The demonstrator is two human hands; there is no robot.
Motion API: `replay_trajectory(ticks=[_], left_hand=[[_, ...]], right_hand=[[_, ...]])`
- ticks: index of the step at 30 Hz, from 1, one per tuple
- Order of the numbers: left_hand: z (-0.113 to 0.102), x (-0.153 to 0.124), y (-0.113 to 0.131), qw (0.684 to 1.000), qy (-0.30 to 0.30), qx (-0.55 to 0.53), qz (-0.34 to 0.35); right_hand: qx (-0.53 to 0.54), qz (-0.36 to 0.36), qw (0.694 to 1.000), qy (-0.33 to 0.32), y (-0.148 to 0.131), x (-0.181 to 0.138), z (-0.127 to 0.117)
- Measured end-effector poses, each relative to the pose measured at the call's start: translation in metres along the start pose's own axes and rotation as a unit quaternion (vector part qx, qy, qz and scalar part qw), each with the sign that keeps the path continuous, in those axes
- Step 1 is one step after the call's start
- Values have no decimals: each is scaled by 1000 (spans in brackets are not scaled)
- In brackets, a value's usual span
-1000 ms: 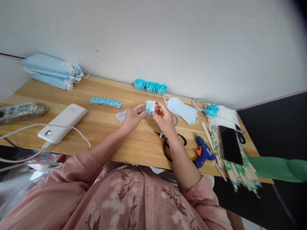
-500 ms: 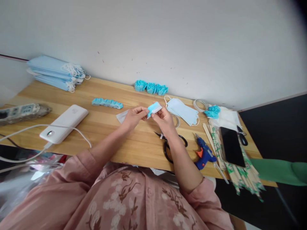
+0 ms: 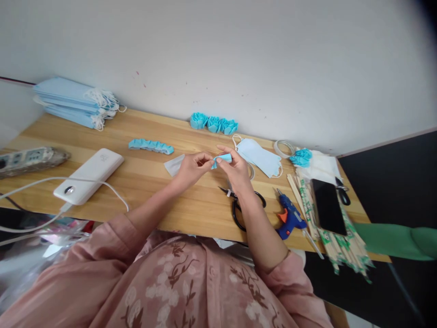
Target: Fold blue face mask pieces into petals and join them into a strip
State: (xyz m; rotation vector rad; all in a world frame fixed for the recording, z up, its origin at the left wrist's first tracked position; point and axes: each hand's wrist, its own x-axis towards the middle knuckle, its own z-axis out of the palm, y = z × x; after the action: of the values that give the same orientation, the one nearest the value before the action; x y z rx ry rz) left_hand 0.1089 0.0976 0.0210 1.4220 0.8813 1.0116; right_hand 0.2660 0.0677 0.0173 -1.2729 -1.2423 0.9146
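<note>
My left hand (image 3: 191, 167) and my right hand (image 3: 235, 168) meet above the middle of the wooden table (image 3: 153, 187). Between their fingertips they pinch a small folded piece of light blue mask fabric (image 3: 221, 158), now lying nearly flat. A white fabric scrap (image 3: 173, 165) lies on the table just left of my left hand. Black scissors (image 3: 244, 202) lie under my right wrist.
A stack of blue face masks (image 3: 73, 102) sits at the back left. A pleated blue strip (image 3: 150, 146), blue fabric rosettes (image 3: 213, 123), loose masks (image 3: 259, 157), a white power bank (image 3: 89, 175) with cable, a power strip (image 3: 29, 159), a blue glue gun (image 3: 290, 216), chopsticks (image 3: 337, 243) and a phone (image 3: 328, 206) lie around.
The blue piece stood upright between my fingers a second ago; I have tipped and folded it down so it lies nearly flat. Both hands stayed in place.
</note>
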Motion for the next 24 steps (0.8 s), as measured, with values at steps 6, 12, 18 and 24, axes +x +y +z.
replay_trajectory(ticks=[6, 12, 18, 24], left_hand=[[2, 1, -1, 1000, -9, 3, 0], [2, 2, -2, 1000, -19, 8, -20], [1, 2, -2, 999, -29, 10, -20], [2, 1, -7, 998, -45, 37, 2]], right_hand=[[11, 2, 1000, 12, -1, 0, 0], [-13, -2, 1000, 23, -3, 0, 1], [-45, -21, 998, -24, -5, -2, -2], [-88, -40, 995, -7, -6, -2, -3]])
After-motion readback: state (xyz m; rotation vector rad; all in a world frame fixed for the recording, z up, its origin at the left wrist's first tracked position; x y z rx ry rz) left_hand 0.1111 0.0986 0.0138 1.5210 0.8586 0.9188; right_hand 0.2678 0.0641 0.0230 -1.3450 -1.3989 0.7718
